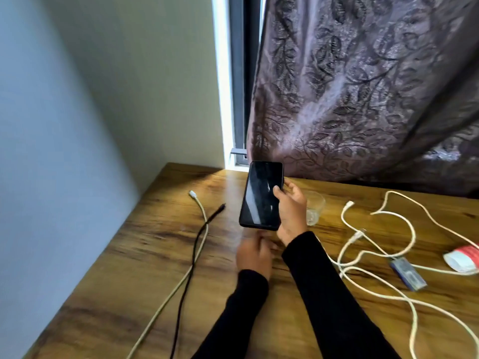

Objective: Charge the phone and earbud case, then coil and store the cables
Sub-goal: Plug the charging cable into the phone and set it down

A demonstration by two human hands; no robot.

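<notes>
Charging step: right hand point(290, 212) grips the black slab phone point(261, 195); blurred left hand point(252, 255), grip unclear, must plug in a cable.

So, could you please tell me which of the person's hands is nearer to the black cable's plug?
Left. The left hand hovers blurred just below the phone, right of the black cable's plug. The right hand holds the phone, farther right.

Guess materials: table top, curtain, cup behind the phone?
Table top: wood or wood-look laminate, visible grain with a slight sheen. Curtain: woven fabric with a raised leaf pattern, hanging in folds. Cup: clear, probably plastic or glass; too blurred to say which.
</notes>
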